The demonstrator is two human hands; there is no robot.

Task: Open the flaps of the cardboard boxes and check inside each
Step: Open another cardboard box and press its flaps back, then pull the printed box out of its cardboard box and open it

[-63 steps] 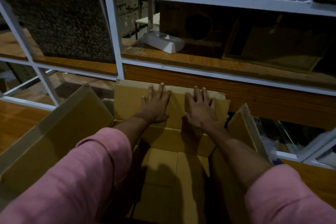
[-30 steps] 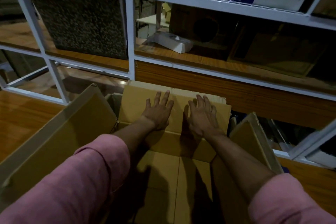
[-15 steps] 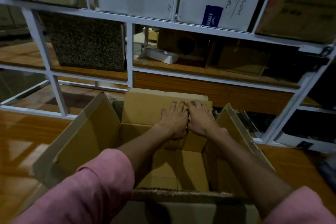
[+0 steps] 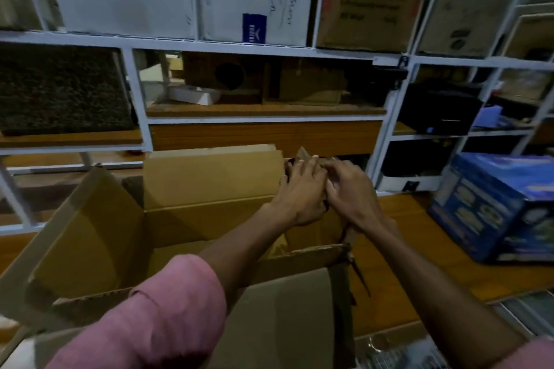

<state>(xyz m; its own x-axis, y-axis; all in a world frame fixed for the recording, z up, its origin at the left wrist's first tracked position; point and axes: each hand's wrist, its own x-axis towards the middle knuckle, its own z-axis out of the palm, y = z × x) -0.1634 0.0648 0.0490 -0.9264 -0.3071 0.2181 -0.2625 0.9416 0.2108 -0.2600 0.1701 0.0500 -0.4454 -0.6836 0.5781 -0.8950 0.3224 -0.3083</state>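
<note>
The cardboard box (image 4: 192, 237) stands open directly beneath the forearms. Its far flap (image 4: 214, 177) is upright to the left of the fingers and its left flap (image 4: 87, 237) is splayed outward. Both hands meet at the box's far right corner. The left hand (image 4: 302, 195) lies with fingers extended over the top of the right flap (image 4: 304, 156), whose tip shows just beyond the fingertips. The right hand (image 4: 350, 192) has its fingers bent toward that same edge; whether they pinch the flap cannot be told.

Step in hand, as judged: folding back the last flap, the right one. The next move calls for pressing it outward until it stays clear, then looking down into the interior, which is largely hidden by the arms. A blue printed box (image 4: 494, 207) sits well to the right of the fingers.

Against the earliest frame, the hands have left the far flap, where they lay flat and apart, and come together at the right corner; the view has swung rightward.
</note>
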